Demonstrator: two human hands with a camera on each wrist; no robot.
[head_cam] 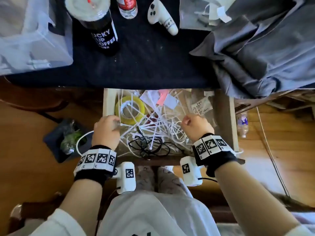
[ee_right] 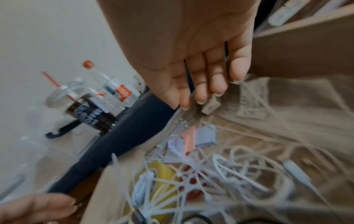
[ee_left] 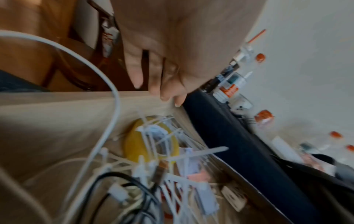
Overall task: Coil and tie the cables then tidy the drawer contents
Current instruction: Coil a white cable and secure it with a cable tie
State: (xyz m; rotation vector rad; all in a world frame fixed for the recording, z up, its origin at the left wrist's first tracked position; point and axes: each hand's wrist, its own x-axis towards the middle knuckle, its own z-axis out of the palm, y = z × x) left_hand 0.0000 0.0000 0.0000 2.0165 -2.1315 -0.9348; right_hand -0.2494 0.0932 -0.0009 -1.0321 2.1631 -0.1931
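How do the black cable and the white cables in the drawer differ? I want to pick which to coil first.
The black cable is thin, dark, and lies in loose loops at the near edge of the drawer; the white cables are pale, more numerous, and spread towards the right. Zip ties cross both. Neither is coiled or tied, and neither the left hand nor the right hand plainly holds either.

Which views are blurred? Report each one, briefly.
Head view: sharp on the drawer, edges bowed by the wide lens. Left wrist view: dim, the white cable and zip ties smeared by motion. Right wrist view: equally smeared, yellow tape roll soft.
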